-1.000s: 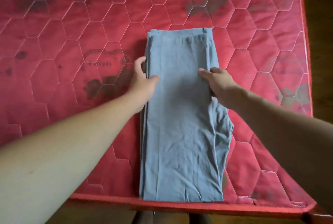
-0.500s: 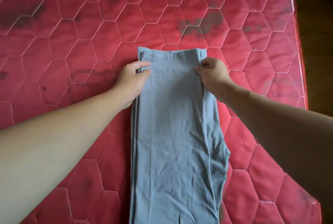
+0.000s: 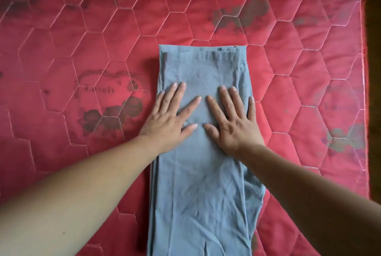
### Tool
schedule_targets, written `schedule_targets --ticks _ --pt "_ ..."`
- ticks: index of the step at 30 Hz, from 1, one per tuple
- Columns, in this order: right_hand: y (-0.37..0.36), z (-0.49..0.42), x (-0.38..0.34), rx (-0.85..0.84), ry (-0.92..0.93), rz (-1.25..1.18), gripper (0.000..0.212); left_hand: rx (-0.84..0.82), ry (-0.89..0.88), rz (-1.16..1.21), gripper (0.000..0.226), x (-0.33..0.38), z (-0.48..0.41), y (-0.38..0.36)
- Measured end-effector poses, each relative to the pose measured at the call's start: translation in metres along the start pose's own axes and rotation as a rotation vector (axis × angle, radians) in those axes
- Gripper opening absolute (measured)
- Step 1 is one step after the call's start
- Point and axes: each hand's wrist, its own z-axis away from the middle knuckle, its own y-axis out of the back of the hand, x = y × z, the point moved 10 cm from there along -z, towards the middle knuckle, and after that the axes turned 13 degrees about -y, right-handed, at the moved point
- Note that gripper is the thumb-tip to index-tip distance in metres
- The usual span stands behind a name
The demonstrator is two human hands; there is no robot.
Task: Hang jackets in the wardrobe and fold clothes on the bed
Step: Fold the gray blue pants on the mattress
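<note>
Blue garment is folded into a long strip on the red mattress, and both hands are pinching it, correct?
Not pinching. The head view shows the left hand and right hand lying flat on the garment, fingers straight and spread, pressing it down. The rest holds: it is a long folded strip on the red mattress.

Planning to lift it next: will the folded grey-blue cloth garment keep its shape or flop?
Probably floppy: the folded grey-blue cloth garment is wrinkled and lies flat under the left hand and right hand. Likely light: it looks thin. Its stacked layers may slide apart unless supported.
</note>
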Motion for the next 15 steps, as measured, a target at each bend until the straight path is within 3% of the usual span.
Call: schedule_targets --ticks 6,11,15 --pt "0.01 0.013 -0.011 -0.047 -0.017 0.037 0.076 -0.08 0.073 0.032 0.078 0.01 0.007 0.009" --pt "-0.021 0.111 -0.011 -0.006 0.065 0.025 0.073 -0.117 -0.028 -0.004 0.077 0.079 0.095 -0.022" --pt "-0.029 0.124 -0.004 0.074 0.083 0.006 0.072 -0.061 -0.056 0.0 0.076 0.085 0.122 -0.039"
